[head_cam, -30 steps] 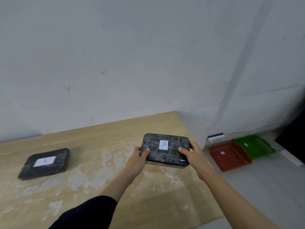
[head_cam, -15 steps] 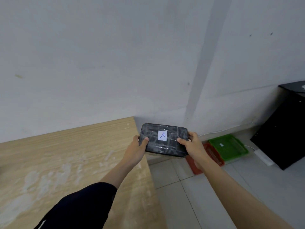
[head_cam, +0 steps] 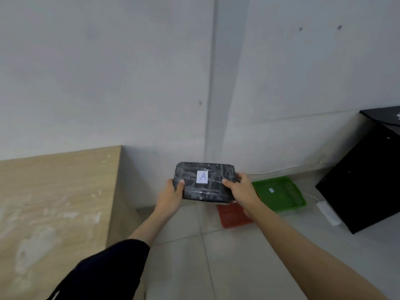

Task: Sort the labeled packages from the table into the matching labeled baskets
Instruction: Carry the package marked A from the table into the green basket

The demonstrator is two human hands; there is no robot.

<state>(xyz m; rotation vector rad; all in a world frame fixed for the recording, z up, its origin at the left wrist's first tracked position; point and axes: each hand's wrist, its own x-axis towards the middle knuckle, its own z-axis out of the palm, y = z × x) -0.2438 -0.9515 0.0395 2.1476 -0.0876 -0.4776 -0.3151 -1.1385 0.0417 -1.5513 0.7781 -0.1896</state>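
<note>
A black wrapped package (head_cam: 204, 181) with a white label marked "A" is held in the air past the table's right end. My left hand (head_cam: 173, 192) grips its left edge and my right hand (head_cam: 242, 191) grips its right edge. Below and behind the package, a red basket (head_cam: 232, 216) lies on the floor, mostly hidden by my right hand and the package. A green basket (head_cam: 279, 193) with a small white label sits to its right, against the wall.
The wooden table (head_cam: 54, 202) fills the left side, its right end near my left arm. A black cabinet (head_cam: 368, 180) stands on the right. A white power strip (head_cam: 328, 213) and cable lie on the tiled floor between the green basket and cabinet.
The view has swung right, away from the table. The package, held by both hands, has moved off the table edge and now hangs over the floor above the red basket.
</note>
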